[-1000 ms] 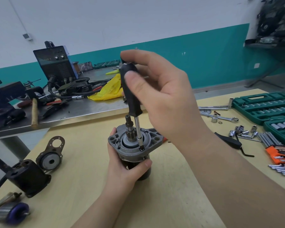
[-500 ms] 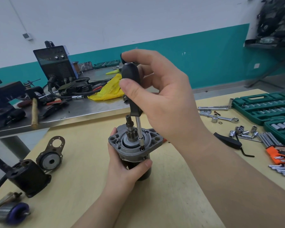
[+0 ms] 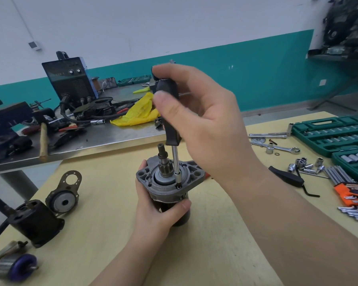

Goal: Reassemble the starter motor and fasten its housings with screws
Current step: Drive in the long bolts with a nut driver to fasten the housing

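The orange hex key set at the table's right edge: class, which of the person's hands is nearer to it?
Right. The right hand holds the screwdriver nearer the hex key set; the left hand grips the starter motor, farther left.

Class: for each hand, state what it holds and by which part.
Left hand grips the starter motor around its dark body, below the flange. Right hand grips the screwdriver by its black handle.

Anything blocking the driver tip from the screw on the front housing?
Nothing visible. The screwdriver, gripped by the right hand, runs straight down beside the pinion shaft, apart from it, tip seated at the screw. Left hand grips the motor body below.
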The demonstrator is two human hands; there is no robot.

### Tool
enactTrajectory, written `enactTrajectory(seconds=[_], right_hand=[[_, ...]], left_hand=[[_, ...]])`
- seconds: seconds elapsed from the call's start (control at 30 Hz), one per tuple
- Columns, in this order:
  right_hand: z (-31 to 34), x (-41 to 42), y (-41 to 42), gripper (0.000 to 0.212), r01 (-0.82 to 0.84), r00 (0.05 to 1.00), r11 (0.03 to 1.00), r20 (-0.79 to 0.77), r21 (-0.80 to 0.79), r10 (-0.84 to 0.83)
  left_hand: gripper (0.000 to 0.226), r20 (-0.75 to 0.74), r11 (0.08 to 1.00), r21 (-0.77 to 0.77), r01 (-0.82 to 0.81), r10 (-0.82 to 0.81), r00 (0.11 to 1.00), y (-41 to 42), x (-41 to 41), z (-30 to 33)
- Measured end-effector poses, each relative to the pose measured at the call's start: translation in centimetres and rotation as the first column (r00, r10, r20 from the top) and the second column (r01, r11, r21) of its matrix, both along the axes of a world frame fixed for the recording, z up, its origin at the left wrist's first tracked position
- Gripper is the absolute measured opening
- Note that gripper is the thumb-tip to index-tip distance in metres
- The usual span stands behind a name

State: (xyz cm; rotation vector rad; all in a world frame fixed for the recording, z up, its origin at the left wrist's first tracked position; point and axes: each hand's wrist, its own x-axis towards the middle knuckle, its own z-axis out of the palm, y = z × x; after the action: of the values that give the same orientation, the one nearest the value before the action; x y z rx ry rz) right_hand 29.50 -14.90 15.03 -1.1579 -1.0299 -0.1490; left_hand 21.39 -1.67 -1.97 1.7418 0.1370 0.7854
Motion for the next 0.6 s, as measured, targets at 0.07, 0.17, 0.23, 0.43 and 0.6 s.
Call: enactTrajectory(seconds=[0.07,0.17,0.23,0.43,0.6], right_hand=[[-0.05,0.05,0.02,0.027,-0.069,0.996,0.998,-0.049,0.005,0.069],[0.01,-0.08,-0.05,0.029,-0.06,0.998,0.998,-0.023,-0.003,0.059],[0.02,-0.17,0.0,0.031,0.007,1.0,1.0,0.026,-0.014,-0.006],[-0.08,-0.13,0.15,0.025,-0.042,0.999,0.999,-0.016,0.0,0.042],[0.02,-0.2,-0.06,0.029,0.015,0.999,1.0,0.046,-0.011,-0.015]], left_hand=[[0.115,0.001,1.0,0.001,0.002,-0.002,1.0,0.01,-0.02,-0.02],[0.116,-0.001,1.0,0.004,0.002,-0.002,1.0,0.04,-0.03,-0.13],[0.116,-0.004,1.0,0.003,0.003,-0.003,1.0,0.04,-0.02,-0.18],[0.117,-0.005,1.0,0.007,-0.002,0.002,1.0,0.19,-0.03,-0.18],[0.115,0.003,1.0,0.01,0.002,-0.002,1.0,0.03,-0.01,-0.12]])
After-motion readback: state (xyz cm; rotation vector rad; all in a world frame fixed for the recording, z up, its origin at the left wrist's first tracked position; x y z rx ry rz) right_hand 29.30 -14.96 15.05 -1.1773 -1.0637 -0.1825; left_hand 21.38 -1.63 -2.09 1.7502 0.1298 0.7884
